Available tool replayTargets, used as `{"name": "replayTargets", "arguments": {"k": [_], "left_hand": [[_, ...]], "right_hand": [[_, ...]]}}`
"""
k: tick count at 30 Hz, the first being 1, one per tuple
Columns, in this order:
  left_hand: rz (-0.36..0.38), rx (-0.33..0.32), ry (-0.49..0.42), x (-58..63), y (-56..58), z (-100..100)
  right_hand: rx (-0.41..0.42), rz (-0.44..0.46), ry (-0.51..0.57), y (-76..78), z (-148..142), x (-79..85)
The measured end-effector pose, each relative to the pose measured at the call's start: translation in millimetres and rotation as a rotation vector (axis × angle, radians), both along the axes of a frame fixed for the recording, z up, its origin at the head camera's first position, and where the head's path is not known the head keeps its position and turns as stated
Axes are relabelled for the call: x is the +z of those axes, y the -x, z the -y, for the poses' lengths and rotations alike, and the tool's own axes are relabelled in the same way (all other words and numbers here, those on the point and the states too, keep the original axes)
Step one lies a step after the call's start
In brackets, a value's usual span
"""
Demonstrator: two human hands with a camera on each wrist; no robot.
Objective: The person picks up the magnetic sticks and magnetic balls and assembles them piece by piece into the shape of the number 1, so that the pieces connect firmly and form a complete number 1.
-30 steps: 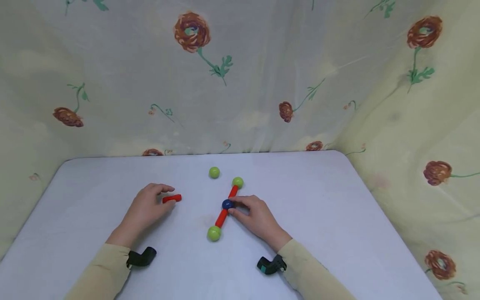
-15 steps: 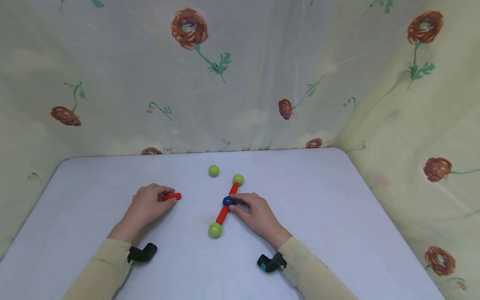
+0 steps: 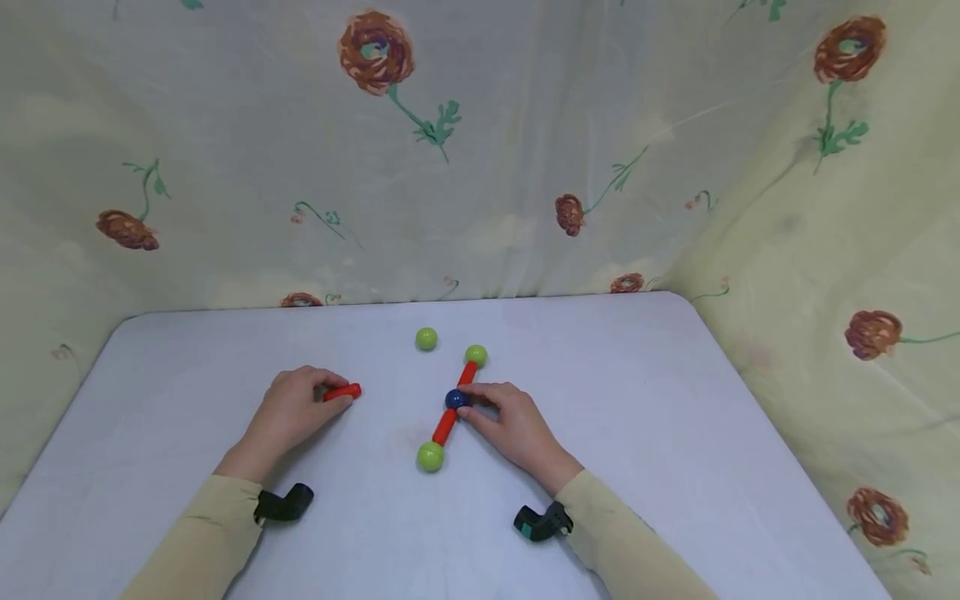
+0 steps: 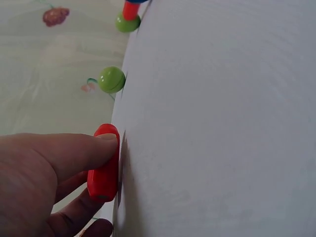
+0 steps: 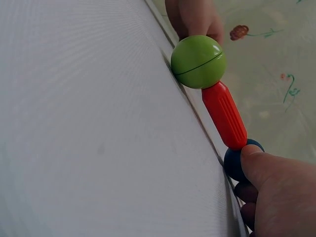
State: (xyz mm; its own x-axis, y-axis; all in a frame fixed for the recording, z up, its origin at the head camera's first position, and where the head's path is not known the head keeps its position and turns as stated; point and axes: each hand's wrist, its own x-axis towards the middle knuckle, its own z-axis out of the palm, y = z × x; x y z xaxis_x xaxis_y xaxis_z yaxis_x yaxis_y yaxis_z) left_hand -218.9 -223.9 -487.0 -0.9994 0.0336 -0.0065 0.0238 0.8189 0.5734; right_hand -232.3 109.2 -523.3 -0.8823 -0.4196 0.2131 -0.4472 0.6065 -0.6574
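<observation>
My left hand (image 3: 294,410) pinches a loose red rod (image 4: 104,170) between thumb and fingers, low over the table at left of centre. With thumb and index finger, my right hand (image 3: 517,423) holds a blue ball (image 3: 456,399) in the middle of the table. From that ball one red rod (image 3: 445,427) runs toward me to a green ball (image 3: 431,457), and another red rod (image 3: 468,372) runs away to a second green ball (image 3: 476,356). Together they form a straight line, slightly slanted. In the right wrist view the near rod (image 5: 224,116) meets the blue ball (image 5: 237,160) beside my thumb.
A separate green ball (image 3: 426,338) lies behind the work, near the back of the white table (image 3: 637,417). Flowered cloth (image 3: 480,167) hangs along the far edge and the right side. A black wrist camera (image 3: 283,503) juts from each cuff.
My left fingers have closed from a loose gap around the red rod to a pinch on it. The right hand stays on the blue ball. The whole head view has shifted slightly.
</observation>
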Motion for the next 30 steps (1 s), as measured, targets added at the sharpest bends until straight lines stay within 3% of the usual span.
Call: {"name": "replayTargets", "arguments": {"k": [13,30], "left_hand": [[0.033,0.025,-0.08,9.5,-13.6,-6.6],[0.036,0.038,-0.089,15.7,-34.3,-17.0]], "right_hand": [[-0.005,-0.005,-0.004,1.6,0.4,-1.9],[-0.011,0.008,0.002,1.0,0.6,-0.3]]}}
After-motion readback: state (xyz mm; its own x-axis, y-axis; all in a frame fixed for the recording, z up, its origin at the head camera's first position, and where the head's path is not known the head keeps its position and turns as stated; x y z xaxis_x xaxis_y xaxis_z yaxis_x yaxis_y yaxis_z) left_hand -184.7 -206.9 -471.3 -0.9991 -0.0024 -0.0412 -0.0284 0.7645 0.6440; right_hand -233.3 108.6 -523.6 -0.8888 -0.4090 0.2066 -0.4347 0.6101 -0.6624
